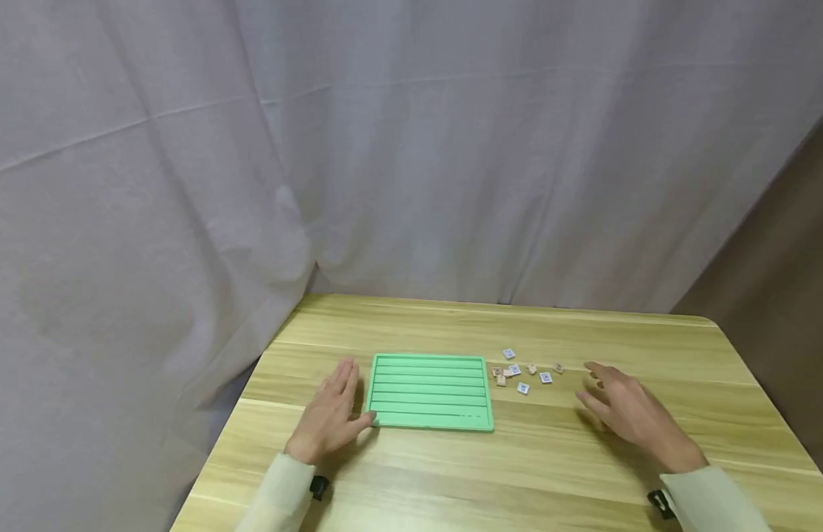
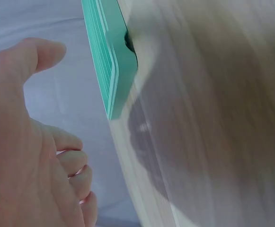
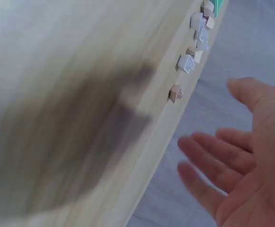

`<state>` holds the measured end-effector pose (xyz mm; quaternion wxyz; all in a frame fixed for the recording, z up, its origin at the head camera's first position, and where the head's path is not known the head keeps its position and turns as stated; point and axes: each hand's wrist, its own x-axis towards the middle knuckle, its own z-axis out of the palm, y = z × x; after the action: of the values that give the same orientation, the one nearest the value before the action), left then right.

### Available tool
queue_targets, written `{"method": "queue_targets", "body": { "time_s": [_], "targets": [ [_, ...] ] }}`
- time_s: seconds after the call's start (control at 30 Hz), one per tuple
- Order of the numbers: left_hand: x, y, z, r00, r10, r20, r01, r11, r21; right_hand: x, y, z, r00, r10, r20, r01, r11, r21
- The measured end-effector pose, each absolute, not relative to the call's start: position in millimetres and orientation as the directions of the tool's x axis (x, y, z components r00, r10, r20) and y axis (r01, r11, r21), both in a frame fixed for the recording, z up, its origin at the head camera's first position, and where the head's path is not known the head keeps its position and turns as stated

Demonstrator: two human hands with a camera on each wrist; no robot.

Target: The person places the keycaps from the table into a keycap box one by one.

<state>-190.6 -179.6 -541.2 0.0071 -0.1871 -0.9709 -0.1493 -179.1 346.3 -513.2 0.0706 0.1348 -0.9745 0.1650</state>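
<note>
A flat green tray (image 1: 428, 391) with several long parallel grooves lies on the table, its grooves holding nothing. My left hand (image 1: 326, 415) is beside its left edge, fingers extended and thumb near the tray's front left corner. In the left wrist view this hand (image 2: 26, 137) holds nothing, and its thumb appears apart from the green tray (image 2: 123, 75). Right of the tray are several small keycap-like pieces, some white with blue marks (image 1: 546, 377), others beige (image 1: 501, 381). My right hand (image 1: 627, 410) hovers to their right, fingers loosely bent around nothing; the nearest piece is a beige one (image 3: 176, 93).
The wooden table (image 1: 451, 480) has its far edge against a grey curtain (image 1: 418, 185). A darker brown curtain (image 1: 777, 244) hangs on the right. Each forearm wears a light sleeve and a black wrist strap (image 1: 660, 504).
</note>
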Motion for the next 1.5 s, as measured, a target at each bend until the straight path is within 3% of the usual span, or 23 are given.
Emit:
{"method": "queue_targets", "body": {
  "time_s": [0.27,0.67,1.0,1.5],
  "targets": [
    [-190.9,-168.9,-545.8,-0.918,0.396,0.02,0.381,0.867,0.32,-211.4,337.8,-507.3,-0.93,-0.314,0.192,-0.361,0.878,-0.313],
    [-192.0,-155.6,-555.8,-0.932,0.363,0.0,0.345,0.886,0.311,-247.3,333.9,-514.4,-0.937,-0.343,0.069,-0.346,0.875,-0.338],
    [-188.1,-156.0,-562.2,-0.94,0.34,-0.004,0.323,0.896,0.306,-259.9,334.5,-523.4,-0.939,-0.344,0.001,-0.324,0.885,-0.335],
    [-182.3,-144.5,-563.4,-0.934,0.355,-0.041,0.333,0.907,0.258,-266.4,338.8,-529.3,-0.942,-0.335,-0.002,-0.311,0.876,-0.368]
  ]
}}
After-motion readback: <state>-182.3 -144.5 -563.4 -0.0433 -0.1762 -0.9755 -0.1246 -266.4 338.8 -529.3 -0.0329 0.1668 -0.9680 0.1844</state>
